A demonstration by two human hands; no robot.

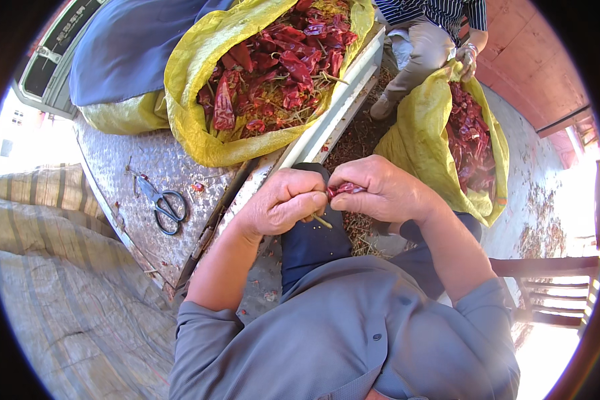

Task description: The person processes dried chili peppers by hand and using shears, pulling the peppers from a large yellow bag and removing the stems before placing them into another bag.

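Both my hands meet above my lap, pinching one dried red chili pepper [346, 189] between them. My left hand [291, 201] is closed around its stem end, and a pale green stem [323, 221] pokes out below the fingers. The body of the pepper lies between the thumb and fingers of my right hand [380, 189], which hides part of it. Beyond my hands, an open yellow woven sack [200, 145] holds many dried red chilies [295, 70] with loose stems and yellow seeds. To the left, black-handled scissors [166, 205] lie on a worn metal surface [125, 150].
A second yellow sack of chilies [420, 135] stands at the right, a co-worker's hand [467, 61] at its rim. A metal side rail [330, 107] runs beside my leg. Striped sheeting [70, 310] lies at left, a wooden chair [545, 266] at right. Stems litter the floor.
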